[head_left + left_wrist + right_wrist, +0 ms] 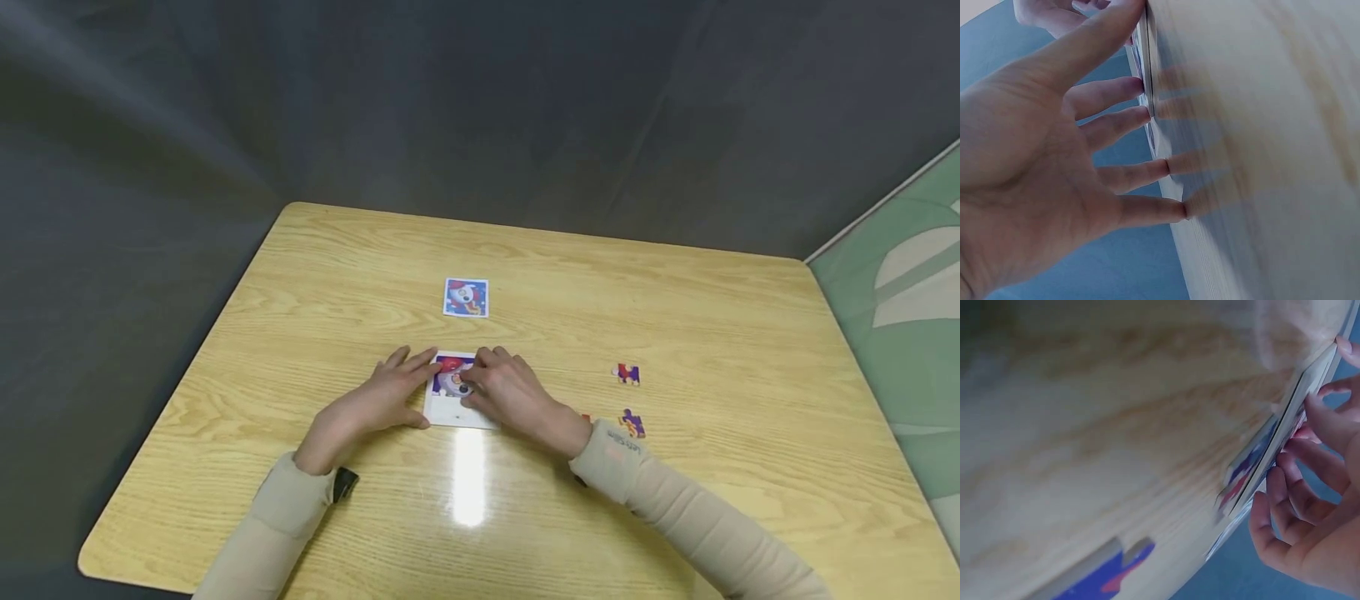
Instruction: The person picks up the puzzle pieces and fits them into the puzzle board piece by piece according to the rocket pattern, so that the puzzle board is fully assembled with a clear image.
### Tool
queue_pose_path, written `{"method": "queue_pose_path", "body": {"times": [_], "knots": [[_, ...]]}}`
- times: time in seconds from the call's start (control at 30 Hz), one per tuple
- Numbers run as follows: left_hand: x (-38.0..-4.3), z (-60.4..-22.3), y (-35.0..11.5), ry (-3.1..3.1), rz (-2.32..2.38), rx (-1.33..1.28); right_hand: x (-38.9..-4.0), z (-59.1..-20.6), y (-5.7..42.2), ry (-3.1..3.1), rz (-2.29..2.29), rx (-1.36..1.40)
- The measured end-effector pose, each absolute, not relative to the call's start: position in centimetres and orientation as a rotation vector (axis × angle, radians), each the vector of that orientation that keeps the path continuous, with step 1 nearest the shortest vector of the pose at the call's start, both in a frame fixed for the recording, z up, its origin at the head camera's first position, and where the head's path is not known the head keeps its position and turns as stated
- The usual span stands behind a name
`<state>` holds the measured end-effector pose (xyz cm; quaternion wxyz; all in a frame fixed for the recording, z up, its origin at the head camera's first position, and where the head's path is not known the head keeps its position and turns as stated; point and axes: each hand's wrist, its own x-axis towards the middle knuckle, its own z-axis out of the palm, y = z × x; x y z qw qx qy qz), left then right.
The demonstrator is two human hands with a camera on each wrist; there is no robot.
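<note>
A white-framed jigsaw puzzle board [442, 412] lies flat on the table, with joined purple, red and white pieces across its upper part. Along its left side rests my left hand [372, 402], fingers spread and fairly straight, thumb at the lower left corner. In the left wrist view those fingertips touch the tabletop and the board's edge. Over the board's right half, my right hand [512, 392] bends its fingers, index tip and thumb on the picture. It hides the puzzle beneath; I cannot tell whether it pinches a piece.
A square picture card [466, 297] lies beyond the board. Loose puzzle pieces sit to the right: a red and purple one [628, 374], a purple and orange one [632, 423], and a red one [586, 417] partly behind the right forearm. Dark cloth [480, 117] hangs behind the table.
</note>
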<state>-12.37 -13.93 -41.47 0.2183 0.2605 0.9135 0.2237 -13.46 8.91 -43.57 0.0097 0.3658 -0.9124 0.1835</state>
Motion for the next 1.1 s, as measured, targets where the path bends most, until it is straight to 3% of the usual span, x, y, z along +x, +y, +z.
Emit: {"method": "queue_pose_path", "body": {"times": [0.3, 0.5, 0.63, 0.77, 1.1], "knots": [[-12.4, -41.6, -13.8, 2.528, 0.609, 0.715, -12.3, -42.0, 9.8, -2.738, 0.663, 1.19], [-12.3, -41.7, -13.9, 2.517, 0.619, 0.705, -13.2, -40.3, 16.9, -2.762, 0.746, 0.919], [-12.2, -41.8, -14.0, 2.515, 0.628, 0.71, -13.1, -41.3, 23.7, -2.875, 0.795, 0.681], [-11.9, -41.7, -14.3, 2.519, 0.63, 0.708, -12.4, -43.0, 28.3, -2.932, 0.848, 0.636], [-12.1, -41.3, -14.1, 2.517, 0.665, 0.728, -12.3, -44.3, 29.8, -2.9, 0.814, 0.656]]}}
